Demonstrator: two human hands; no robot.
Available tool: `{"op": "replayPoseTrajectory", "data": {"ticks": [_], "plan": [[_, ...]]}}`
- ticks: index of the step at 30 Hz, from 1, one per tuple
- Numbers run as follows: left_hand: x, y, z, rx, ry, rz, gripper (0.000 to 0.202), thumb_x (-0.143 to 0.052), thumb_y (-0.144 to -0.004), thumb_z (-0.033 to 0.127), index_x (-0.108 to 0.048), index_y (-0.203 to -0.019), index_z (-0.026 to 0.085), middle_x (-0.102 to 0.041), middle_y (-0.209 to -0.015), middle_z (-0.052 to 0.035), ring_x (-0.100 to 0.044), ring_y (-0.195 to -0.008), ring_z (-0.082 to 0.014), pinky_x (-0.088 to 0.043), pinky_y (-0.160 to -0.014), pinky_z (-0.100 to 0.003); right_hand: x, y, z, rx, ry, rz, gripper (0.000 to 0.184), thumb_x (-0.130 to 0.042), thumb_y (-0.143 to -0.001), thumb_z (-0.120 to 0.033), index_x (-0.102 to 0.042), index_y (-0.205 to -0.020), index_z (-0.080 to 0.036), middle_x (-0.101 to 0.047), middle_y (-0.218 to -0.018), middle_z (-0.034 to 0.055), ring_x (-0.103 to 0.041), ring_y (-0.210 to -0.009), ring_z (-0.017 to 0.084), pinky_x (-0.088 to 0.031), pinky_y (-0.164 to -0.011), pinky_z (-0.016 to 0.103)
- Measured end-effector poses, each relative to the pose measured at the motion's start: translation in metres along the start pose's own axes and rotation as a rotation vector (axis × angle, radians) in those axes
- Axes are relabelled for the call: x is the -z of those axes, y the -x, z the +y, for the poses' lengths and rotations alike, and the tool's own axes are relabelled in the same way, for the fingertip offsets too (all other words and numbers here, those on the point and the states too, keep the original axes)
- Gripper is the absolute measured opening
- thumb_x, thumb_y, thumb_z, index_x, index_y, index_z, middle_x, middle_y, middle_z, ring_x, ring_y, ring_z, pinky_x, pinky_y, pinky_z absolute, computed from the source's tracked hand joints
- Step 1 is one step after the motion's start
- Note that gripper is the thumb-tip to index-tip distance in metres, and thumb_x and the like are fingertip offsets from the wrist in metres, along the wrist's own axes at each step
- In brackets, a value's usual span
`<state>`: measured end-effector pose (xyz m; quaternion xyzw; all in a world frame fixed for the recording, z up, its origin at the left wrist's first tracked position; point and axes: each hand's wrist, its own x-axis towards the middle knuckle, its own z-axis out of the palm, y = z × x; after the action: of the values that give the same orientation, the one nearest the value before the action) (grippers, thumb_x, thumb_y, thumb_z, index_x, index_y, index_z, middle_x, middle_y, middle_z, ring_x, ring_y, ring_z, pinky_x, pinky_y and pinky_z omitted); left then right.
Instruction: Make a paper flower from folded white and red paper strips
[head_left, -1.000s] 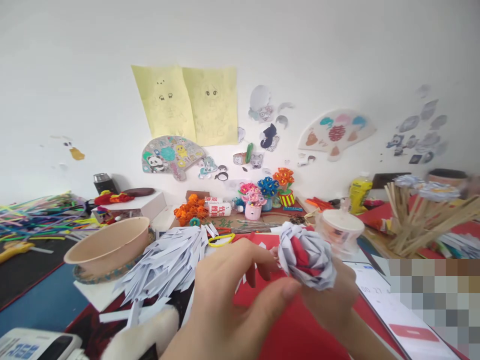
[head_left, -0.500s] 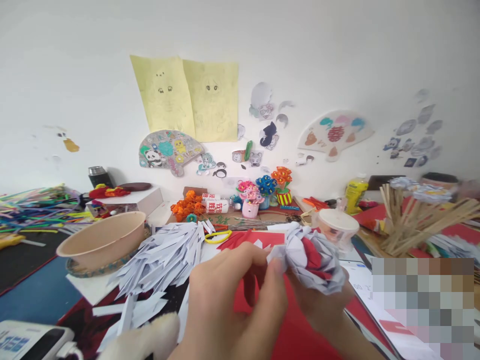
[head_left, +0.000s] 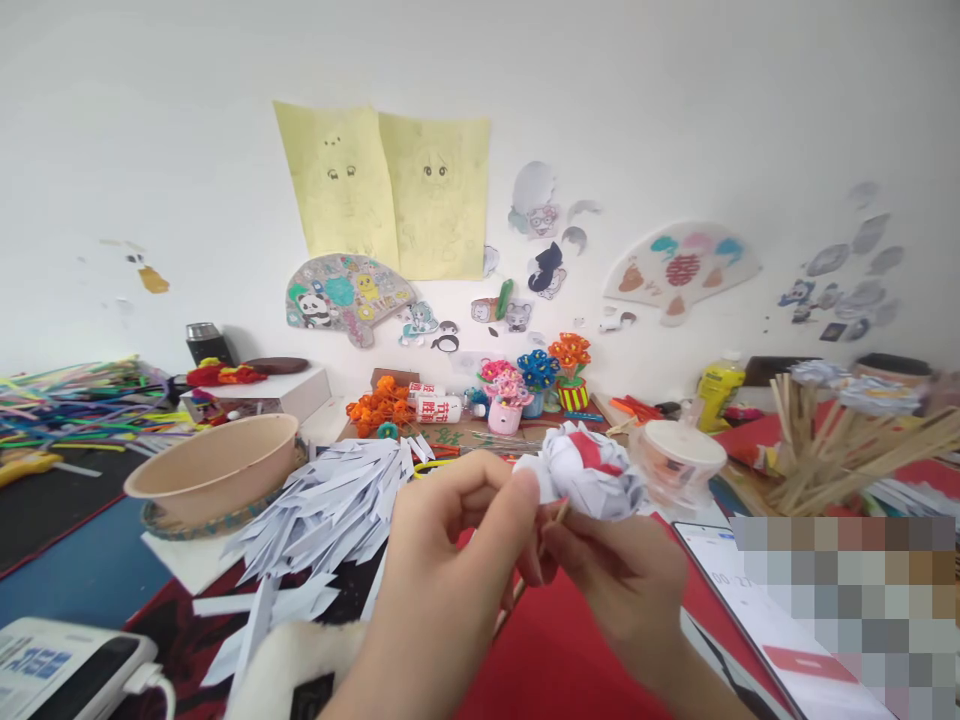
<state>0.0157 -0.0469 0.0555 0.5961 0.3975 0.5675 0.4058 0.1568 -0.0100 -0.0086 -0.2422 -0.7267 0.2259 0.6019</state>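
A white paper flower (head_left: 604,485) with a red centre is tilted up in front of me, on a thin wooden stick (head_left: 561,512). My right hand (head_left: 634,570) is closed around the flower's base, its fingertips pinching near the stick. On the flower's left side, my left hand (head_left: 457,560) pinches a white paper petal (head_left: 534,478) between thumb and fingers. Whether that petal is fixed to the flower I cannot tell. Some of the left fingers are hidden behind the thumb and palm. Red paper (head_left: 562,650) lies beneath both hands.
Folded white paper strips (head_left: 330,500) are piled left of my hands, by a beige bowl (head_left: 214,465). A phone (head_left: 750,600) lies at the right, before a bundle of wooden sticks (head_left: 832,450). A clear-sided tub (head_left: 679,460) and small potted craft flowers (head_left: 504,395) stand behind.
The flower has turned and tipped, so less of its red centre shows and the stick has come into view. Both hands have drawn closer together beneath it.
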Motion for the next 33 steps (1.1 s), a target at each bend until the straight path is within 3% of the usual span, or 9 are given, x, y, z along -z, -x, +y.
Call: {"op": "replayPoseTrajectory", "data": {"ticks": [7,15,22,26,33], "plan": [[0.003,-0.008,-0.006,0.127,0.179,0.035,0.038,-0.062,-0.085,0.038,-0.054,-0.054,0.017,-0.050,-0.045,0.0038,-0.045,-0.041,-0.0065,-0.035,-0.040,-0.016,-0.004,0.006,0.001,-0.360,-0.358,-0.078,0.028,-0.063,-0.092,-0.036,-0.072,-0.072,-0.019,-0.072,-0.059,0.0043,-0.066,-0.044,0.015,-0.054,-0.042,0.020],[0.006,-0.017,-0.014,0.204,0.249,0.058,0.036,-0.067,-0.083,0.045,-0.059,-0.062,0.016,-0.049,-0.043,0.0049,-0.040,-0.038,-0.0049,-0.031,-0.038,-0.015,-0.006,0.005,0.009,-0.592,-0.625,-0.141,0.032,-0.070,-0.086,-0.042,-0.075,-0.071,-0.014,-0.071,-0.053,0.0060,-0.063,-0.037,0.012,-0.047,-0.034,0.013],[0.010,-0.021,-0.022,0.169,0.187,0.035,0.028,-0.074,-0.078,0.041,-0.063,-0.075,0.015,-0.051,-0.049,0.0059,-0.040,-0.041,-0.0037,-0.031,-0.039,-0.013,-0.007,0.003,0.012,-0.719,-0.810,-0.149,0.032,-0.076,-0.079,-0.045,-0.077,-0.071,-0.013,-0.068,-0.045,0.0050,-0.054,-0.028,0.008,-0.039,-0.027,0.010],[0.012,-0.023,-0.026,0.120,0.087,0.099,0.030,-0.075,-0.076,0.039,-0.060,-0.069,0.015,-0.050,-0.050,0.0056,-0.039,-0.042,-0.0037,-0.030,-0.039,-0.014,-0.005,0.002,0.010,-0.739,-0.783,-0.199,0.033,-0.076,-0.080,-0.045,-0.077,-0.071,-0.013,-0.068,-0.046,0.0052,-0.052,-0.027,0.007,-0.036,-0.027,0.011],[0.016,-0.023,-0.026,0.113,0.080,0.068,0.033,-0.075,-0.076,0.040,-0.056,-0.064,0.016,-0.047,-0.047,0.0064,-0.039,-0.040,-0.0035,-0.029,-0.039,-0.015,-0.001,0.001,0.010,-0.789,-0.765,-0.216,0.032,-0.078,-0.077,-0.043,-0.076,-0.068,-0.013,-0.067,-0.044,0.0037,-0.045,-0.024,0.004,-0.032,-0.028,0.011]]}}
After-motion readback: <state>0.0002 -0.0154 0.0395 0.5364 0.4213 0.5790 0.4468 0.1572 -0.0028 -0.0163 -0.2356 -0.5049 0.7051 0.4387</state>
